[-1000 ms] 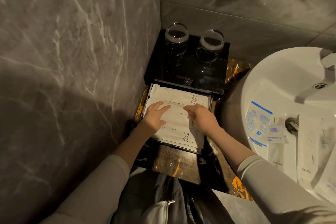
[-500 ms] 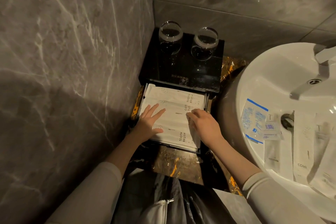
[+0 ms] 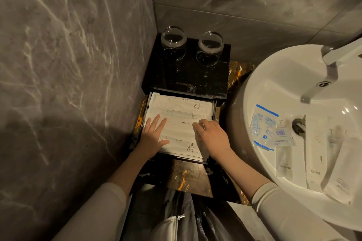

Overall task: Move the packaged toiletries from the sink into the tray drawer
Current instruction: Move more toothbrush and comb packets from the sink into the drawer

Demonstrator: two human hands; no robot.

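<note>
The black tray drawer [image 3: 214,107] is pulled out below a black stand and holds several white toothbrush packets [image 3: 180,104] laid flat. My left hand [image 3: 153,137] lies open and flat on the left part of the packets. My right hand [image 3: 212,135] rests on their right part, fingertips pressed on a white packet [image 3: 182,125] in the middle. In the white sink [image 3: 274,76] on the right lie more packets: a blue-edged clear sachet [image 3: 262,125], a small barcode sachet [image 3: 281,136] and a white comb packet [image 3: 315,154].
Two round glasses [image 3: 173,42] [image 3: 210,47] stand on the black stand [image 3: 186,76] behind the drawer. A grey marble wall [image 3: 68,84] runs close along the left. The tap [image 3: 337,58] reaches over the sink. A dark gold-veined counter [image 3: 188,178] lies in front.
Both hands have slid slightly towards me over the packets in the drawer. The view has shifted a little; the packets in the sink have not moved.
</note>
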